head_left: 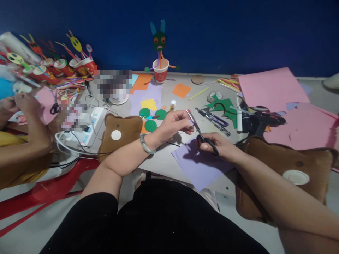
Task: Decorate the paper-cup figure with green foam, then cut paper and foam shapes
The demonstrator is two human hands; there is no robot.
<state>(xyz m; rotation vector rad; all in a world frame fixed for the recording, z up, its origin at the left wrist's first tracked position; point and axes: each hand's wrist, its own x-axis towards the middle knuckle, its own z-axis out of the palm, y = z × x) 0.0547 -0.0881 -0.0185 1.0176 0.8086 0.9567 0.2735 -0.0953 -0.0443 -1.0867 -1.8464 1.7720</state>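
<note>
My left hand (173,125), with a bangle on its wrist, pinches a small scrap of purple paper (191,122) over the table. Black-handled scissors (198,127) are in my right hand (221,145), their blades pointing up and left beside the scrap. Whether the blades touch the paper I cannot tell. Below my right hand lies a purple sheet (201,173) at the table's front edge. Green paper circles (150,126) and a glue stick (173,104) are near my left hand. Utility knives (218,119) and a cut-out green sheet (228,108) lie beyond the scissors.
A paper-cup figure (160,73) stands by the blue wall. Brown cushions (129,127) flank my arms. A black glue gun (261,121) and pink sheets (272,86) are at right. At left are a white power strip (94,128) with cords and another person's arms (33,130).
</note>
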